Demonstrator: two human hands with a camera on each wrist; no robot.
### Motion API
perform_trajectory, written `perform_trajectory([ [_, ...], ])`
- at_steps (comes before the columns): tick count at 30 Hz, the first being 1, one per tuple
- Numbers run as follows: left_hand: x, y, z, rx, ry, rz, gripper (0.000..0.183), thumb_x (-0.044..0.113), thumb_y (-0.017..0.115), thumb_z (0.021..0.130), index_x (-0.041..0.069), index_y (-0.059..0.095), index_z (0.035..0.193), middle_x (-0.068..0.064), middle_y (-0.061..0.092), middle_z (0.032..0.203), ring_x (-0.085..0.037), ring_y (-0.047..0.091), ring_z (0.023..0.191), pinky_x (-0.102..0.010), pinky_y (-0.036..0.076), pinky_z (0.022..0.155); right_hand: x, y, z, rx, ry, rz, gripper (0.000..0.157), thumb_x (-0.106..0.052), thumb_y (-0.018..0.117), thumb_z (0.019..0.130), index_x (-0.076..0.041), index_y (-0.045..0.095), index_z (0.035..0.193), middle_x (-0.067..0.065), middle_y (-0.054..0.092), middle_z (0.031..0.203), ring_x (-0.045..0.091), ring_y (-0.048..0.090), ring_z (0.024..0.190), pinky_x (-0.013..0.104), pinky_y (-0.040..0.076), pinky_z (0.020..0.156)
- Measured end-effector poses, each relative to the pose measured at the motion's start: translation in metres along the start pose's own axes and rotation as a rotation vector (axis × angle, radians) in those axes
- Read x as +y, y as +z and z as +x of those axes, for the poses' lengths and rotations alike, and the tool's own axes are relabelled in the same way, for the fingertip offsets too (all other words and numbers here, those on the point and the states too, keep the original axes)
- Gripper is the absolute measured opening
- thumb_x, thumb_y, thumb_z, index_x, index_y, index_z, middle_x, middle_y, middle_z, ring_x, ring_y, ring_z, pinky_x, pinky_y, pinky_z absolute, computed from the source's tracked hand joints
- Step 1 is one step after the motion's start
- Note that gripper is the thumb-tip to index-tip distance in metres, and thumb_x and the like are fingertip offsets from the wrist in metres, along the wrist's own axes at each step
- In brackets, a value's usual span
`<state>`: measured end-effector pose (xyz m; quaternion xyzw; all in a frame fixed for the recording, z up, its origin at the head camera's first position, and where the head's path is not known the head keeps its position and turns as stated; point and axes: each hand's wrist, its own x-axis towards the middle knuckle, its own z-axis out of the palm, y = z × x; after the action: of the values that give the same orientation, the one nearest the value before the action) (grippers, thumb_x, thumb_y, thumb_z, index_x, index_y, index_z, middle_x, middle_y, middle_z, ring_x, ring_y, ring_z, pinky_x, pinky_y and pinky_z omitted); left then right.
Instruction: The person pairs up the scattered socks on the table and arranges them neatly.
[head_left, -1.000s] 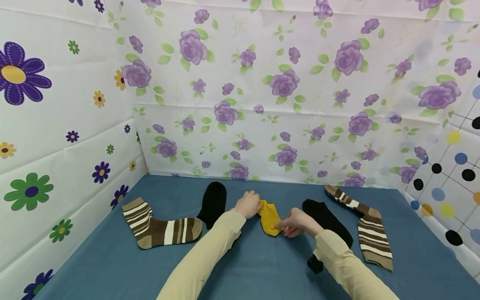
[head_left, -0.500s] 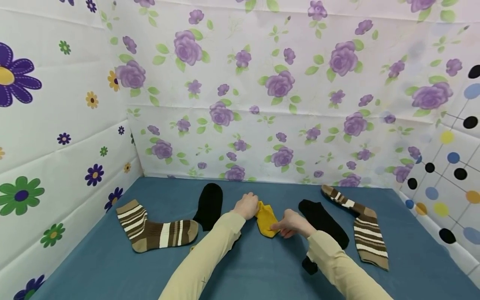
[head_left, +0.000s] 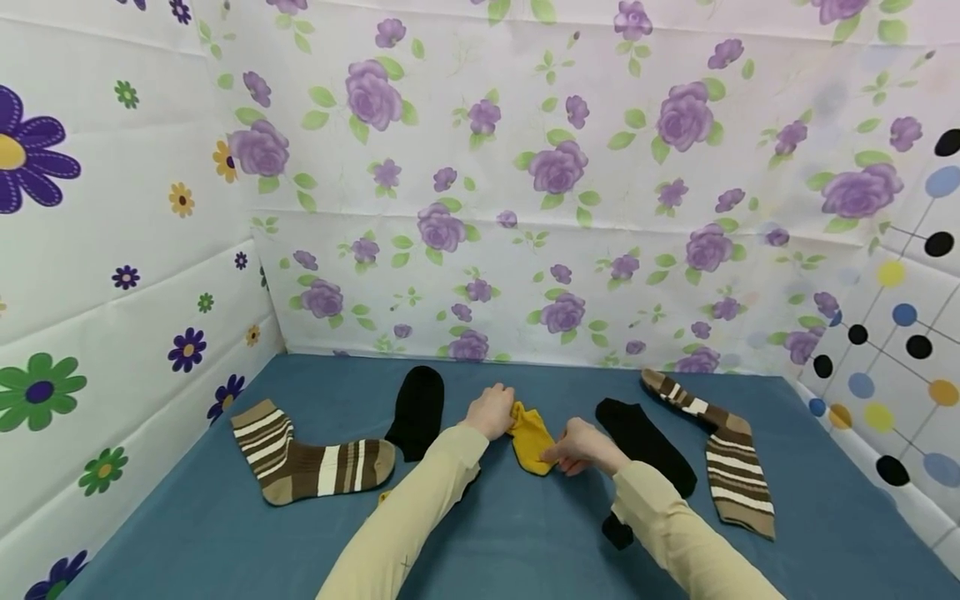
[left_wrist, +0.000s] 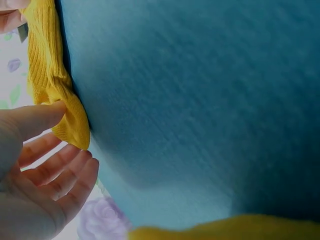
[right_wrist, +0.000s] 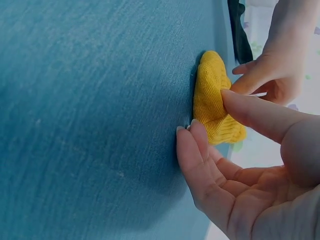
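A small yellow sock (head_left: 531,442) lies at the middle of the blue cloth between both hands. My left hand (head_left: 491,412) pinches its far left end; in the left wrist view the thumb (left_wrist: 42,119) presses on the knit, the other fingers behind it. Its near right end is pinched by my right hand (head_left: 583,446). From the right wrist view, the thumb (right_wrist: 255,111) lies on top of the yellow fabric (right_wrist: 210,90), and the fingertips are at its lower edge.
Brown striped socks lie at left (head_left: 322,467) and right (head_left: 738,467). One black sock (head_left: 418,412) is beyond the left forearm; another (head_left: 648,446) lies beside the right hand. A small black piece (head_left: 618,532) shows by the right sleeve. Some yellow fabric (head_left: 384,497) peeks past the left sleeve.
The head view has shifted slightly, and a bit of yellow fabric now shows beside the left sleeve. Both hands keep their hold on the yellow sock with hardly any movement.
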<state>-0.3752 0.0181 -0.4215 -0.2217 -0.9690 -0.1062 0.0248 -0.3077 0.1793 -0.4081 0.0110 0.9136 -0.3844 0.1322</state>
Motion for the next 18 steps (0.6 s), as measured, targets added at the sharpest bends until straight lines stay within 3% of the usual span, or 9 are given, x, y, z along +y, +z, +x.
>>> perform_trajectory([
  [5,-0.004,-0.002,-0.002,0.032,0.029,-0.006,0.013,0.011,0.064,0.085,0.006,0.059,0.096,-0.008,0.054,0.090,-0.021,0.054,0.083,-0.031,0.045,0.063,-0.002,0.000,0.001,0.009,0.008,0.029,0.029,-0.009,0.074,0.075,-0.006,0.052,0.056,0.010,0.056,0.057,0.018,0.055,0.047,0.030,0.050,0.052],
  [13,-0.009,-0.013,-0.010,0.034,0.028,-0.061,0.001,0.006,0.062,0.086,0.007,0.061,0.086,-0.002,0.057,0.078,-0.015,0.053,0.065,-0.029,0.044,0.055,-0.006,-0.004,-0.001,0.019,-0.054,0.069,0.003,0.008,0.063,0.075,0.006,0.062,0.074,0.012,0.058,0.062,0.020,0.059,0.056,0.033,0.051,0.055],
  [18,-0.014,-0.021,-0.015,0.032,0.013,-0.123,0.005,0.004,0.059,0.086,0.007,0.063,0.086,-0.003,0.059,0.079,-0.013,0.052,0.062,-0.028,0.044,0.055,-0.007,-0.009,0.002,0.057,-0.051,0.051,0.010,0.008,0.064,0.074,0.006,0.062,0.084,0.011,0.058,0.064,0.020,0.059,0.055,0.032,0.051,0.054],
])
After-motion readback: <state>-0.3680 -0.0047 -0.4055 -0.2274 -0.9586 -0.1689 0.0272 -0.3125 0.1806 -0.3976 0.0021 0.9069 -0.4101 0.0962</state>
